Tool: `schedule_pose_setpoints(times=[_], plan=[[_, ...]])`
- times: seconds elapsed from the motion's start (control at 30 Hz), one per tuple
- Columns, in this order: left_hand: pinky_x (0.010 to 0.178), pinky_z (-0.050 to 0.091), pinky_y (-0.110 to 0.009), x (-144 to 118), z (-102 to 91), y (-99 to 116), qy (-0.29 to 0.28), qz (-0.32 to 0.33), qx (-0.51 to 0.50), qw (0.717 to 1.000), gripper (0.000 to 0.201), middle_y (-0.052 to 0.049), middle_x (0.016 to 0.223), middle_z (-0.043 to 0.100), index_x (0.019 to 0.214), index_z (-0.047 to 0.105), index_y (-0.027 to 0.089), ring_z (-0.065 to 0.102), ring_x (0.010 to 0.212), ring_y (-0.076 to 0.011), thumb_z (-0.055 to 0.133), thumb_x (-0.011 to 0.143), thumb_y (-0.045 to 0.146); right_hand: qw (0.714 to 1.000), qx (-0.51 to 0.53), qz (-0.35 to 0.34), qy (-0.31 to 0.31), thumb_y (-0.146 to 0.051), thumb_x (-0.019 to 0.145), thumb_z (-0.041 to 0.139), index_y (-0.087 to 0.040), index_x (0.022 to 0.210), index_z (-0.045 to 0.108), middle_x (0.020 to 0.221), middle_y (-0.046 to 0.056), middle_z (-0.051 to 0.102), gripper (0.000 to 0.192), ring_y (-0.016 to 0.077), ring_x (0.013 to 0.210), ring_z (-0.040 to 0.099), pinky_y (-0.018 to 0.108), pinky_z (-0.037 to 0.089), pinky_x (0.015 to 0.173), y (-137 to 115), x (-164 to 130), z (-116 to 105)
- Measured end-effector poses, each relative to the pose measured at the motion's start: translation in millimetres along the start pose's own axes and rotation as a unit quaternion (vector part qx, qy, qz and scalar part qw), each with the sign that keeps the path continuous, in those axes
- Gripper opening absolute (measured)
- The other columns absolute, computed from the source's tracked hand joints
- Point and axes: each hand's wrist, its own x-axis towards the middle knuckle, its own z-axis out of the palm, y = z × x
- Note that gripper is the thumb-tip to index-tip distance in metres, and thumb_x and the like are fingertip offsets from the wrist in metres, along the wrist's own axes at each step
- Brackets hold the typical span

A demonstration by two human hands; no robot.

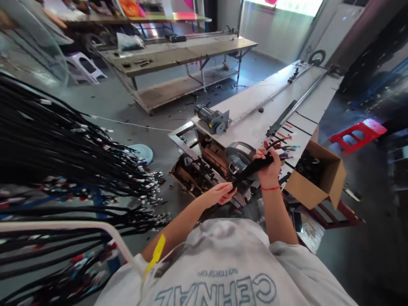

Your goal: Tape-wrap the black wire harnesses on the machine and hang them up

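A black wrapped wire harness point(250, 170) stretches slantwise between my two hands above the near end of the long table. Coloured wire ends and connectors point(285, 149) fan out at its upper right end. My right hand point(270, 166), with a red string at the wrist, is closed around the harness near those wires. At the lower left end my left hand point(222, 193) pinches the harness between thumb and fingers. Just beyond the harness is a large black roll point(240, 152) with a pale label, on a metal frame.
A motor point(212, 119) sits on the corner of the long white table point(245, 112). An open cardboard box point(315, 178) stands to the right, a red stool point(358, 135) beyond it. Many black harnesses point(63, 144) hang at my left. A wooden bench point(185, 53) stands further back.
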Motion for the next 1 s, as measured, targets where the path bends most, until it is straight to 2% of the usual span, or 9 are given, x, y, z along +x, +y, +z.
schedule_pose_setpoints(times=[0.2, 0.33, 0.43, 0.5, 0.57, 0.7, 0.8, 0.87, 1.0], plan=[[0.033, 0.005, -0.017, 7.0, 22.9, 13.8, -0.156, -0.057, -0.137, 0.977, 0.053, 0.013, 0.051, 0.016, 0.075, 0.041, 0.021, 0.003, 0.037, -0.0027, 0.061, 0.072, 0.07, 0.99, -0.007, 0.037, -0.139, -0.061, 0.081, 0.064, -0.024, 0.068, 0.042, 0.049, -0.011, 0.02, 0.045, 0.007, 0.036, 0.019, 0.018, 0.026, 0.033, 7.9, -28.5, 31.2], [0.038, 0.022, -0.018, 23.1, 38.1, 15.0, 0.028, 0.009, 0.08, 0.996, 0.042, 0.009, 0.053, 0.03, 0.075, 0.04, 0.021, 0.024, 0.038, -0.0062, 0.047, 0.088, 0.06, 0.99, -0.127, -0.034, -0.047, -0.061, 0.085, 0.061, -0.024, 0.064, 0.032, 0.047, -0.012, 0.018, 0.052, 0.006, 0.035, 0.017, 0.018, 0.021, 0.033, 11.1, -9.9, 25.8], [0.054, 0.039, -0.022, 30.7, 39.4, 15.5, 0.228, 0.045, 0.367, 0.901, 0.02, 0.001, 0.064, 0.052, 0.087, 0.051, 0.019, 0.051, 0.055, -0.0128, 0.048, 0.094, 0.037, 0.97, -0.199, -0.121, 0.068, -0.065, 0.082, 0.062, -0.024, 0.063, 0.031, 0.046, -0.012, 0.021, 0.055, 0.0055, 0.036, 0.022, 0.018, 0.021, 0.033, 30.5, 7.4, 11.3], [0.065, 0.044, -0.026, 31.3, 37.4, 15.4, 0.277, 0.032, 0.49, 0.826, 0.014, -0.004, 0.075, 0.061, 0.098, 0.055, 0.017, 0.061, 0.07, -0.0183, 0.05, 0.094, 0.03, 0.958, -0.215, -0.148, 0.119, -0.065, 0.08, 0.064, -0.023, 0.062, 0.032, 0.046, -0.011, 0.024, 0.055, 0.0054, 0.036, 0.026, 0.019, 0.024, 0.033, 41.6, 15.0, 3.7], [0.069, 0.045, -0.028, 27.4, 33.6, 15.0, 0.279, 0.033, 0.524, 0.804, 0.016, -0.006, 0.081, 0.064, 0.099, 0.057, 0.017, 0.063, 0.076, -0.0205, 0.048, 0.096, 0.03, 0.959, -0.218, -0.133, 0.125, -0.06, 0.077, 0.069, -0.023, 0.063, 0.037, 0.047, -0.011, 0.029, 0.051, 0.0057, 0.036, 0.03, 0.019, 0.028, 0.034, 39.0, 20.5, -0.3], [0.063, 0.043, -0.023, 5.9, 16.0, 15.2, 0.185, 0.076, 0.404, 0.893, 0.034, -0.001, 0.071, 0.058, 0.087, 0.058, 0.017, 0.054, 0.066, -0.0142, 0.039, 0.098, 0.043, 0.978, -0.18, -0.063, 0.084, -0.046, 0.078, 0.071, -0.022, 0.076, 0.05, 0.058, -0.008, 0.048, 0.032, 0.0073, 0.045, 0.045, 0.02, 0.043, 0.043, -5.7, 31.6, -4.6], [0.048, 0.035, -0.021, -20.6, -8.1, 21.2, 0.04, 0.0, 0.263, 0.964, 0.049, 0.003, 0.058, 0.044, 0.086, 0.061, 0.016, 0.04, 0.051, -0.0108, 0.038, 0.093, 0.059, 0.972, -0.195, -0.086, 0.097, -0.041, 0.08, 0.069, -0.022, 0.074, 0.054, 0.063, -0.005, 0.054, 0.026, 0.0074, 0.047, 0.048, 0.02, 0.042, 0.042, -22.6, 29.3, -15.1], [0.043, 0.029, -0.021, -42.0, -26.8, 30.1, -0.057, -0.105, 0.215, 0.969, 0.053, 0.004, 0.054, 0.04, 0.087, 0.065, 0.016, 0.034, 0.047, -0.0103, 0.045, 0.088, 0.065, 0.961, -0.265, -0.045, 0.072, -0.038, 0.076, 0.075, -0.021, 0.07, 0.054, 0.058, -0.005, 0.054, 0.028, 0.0076, 0.045, 0.046, 0.019, 0.039, 0.039, -7.0, 15.0, -28.0], [0.043, 0.029, -0.022, -84.2, -59.1, 47.1, -0.153, -0.237, 0.239, 0.929, 0.049, 0.001, 0.058, 0.048, 0.086, 0.069, 0.016, 0.036, 0.047, -0.0101, 0.055, 0.084, 0.062, 0.91, -0.325, 0.256, -0.027, -0.039, 0.063, 0.085, -0.019, 0.069, 0.056, 0.053, -0.005, 0.052, 0.036, 0.0089, 0.041, 0.044, 0.02, 0.035, 0.034, 59.8, -20.6, -64.5]])
